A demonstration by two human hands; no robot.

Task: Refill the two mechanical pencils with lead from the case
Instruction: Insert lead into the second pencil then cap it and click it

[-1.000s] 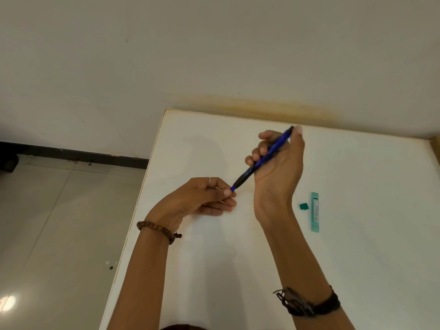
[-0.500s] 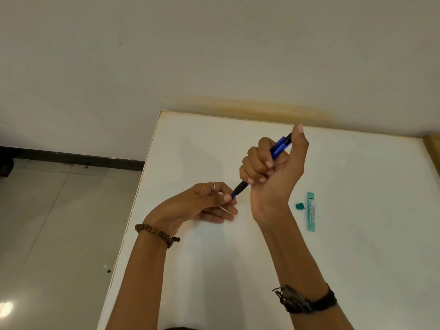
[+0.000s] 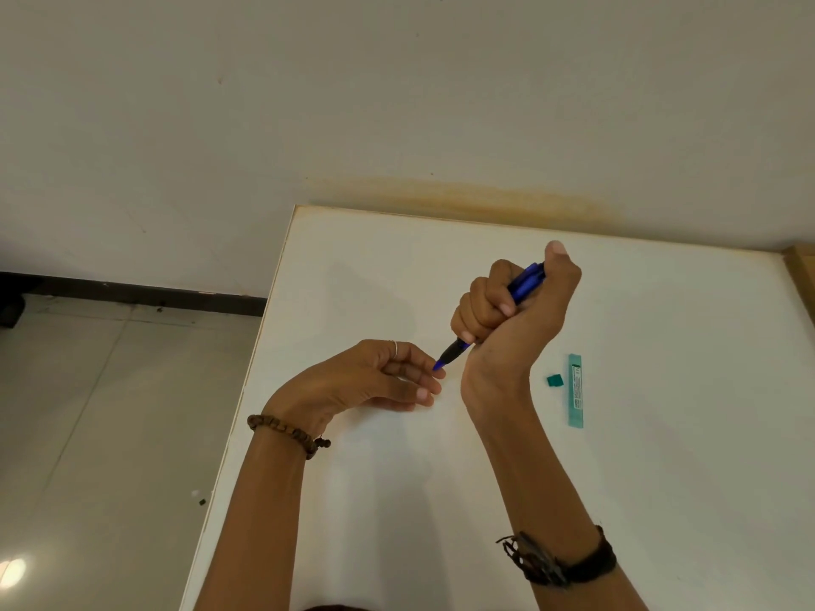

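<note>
My right hand [image 3: 511, 319] grips a blue mechanical pencil [image 3: 525, 282] in a fist. Its thumb stands over the pencil's top end, and the black-and-blue tip [image 3: 450, 355] points down-left. My left hand [image 3: 375, 377] rests on the white table [image 3: 661, 478] with curled fingers. Its fingertips are pinched together right at the pencil's tip, and anything between them is too thin to see. The teal lead case [image 3: 575, 390] lies flat to the right of my right wrist, with its small teal cap [image 3: 555, 380] beside it. Only one pencil is in view.
The table's left edge [image 3: 247, 390] drops to a tiled floor [image 3: 88, 434]. A stained wall [image 3: 463, 200] runs right behind the table's far edge. A wooden edge [image 3: 802, 275] shows at the far right.
My right hand went from a loose finger hold to a full fist round the pencil, with the thumb raised over its top. My left fingertips stayed at the tip.
</note>
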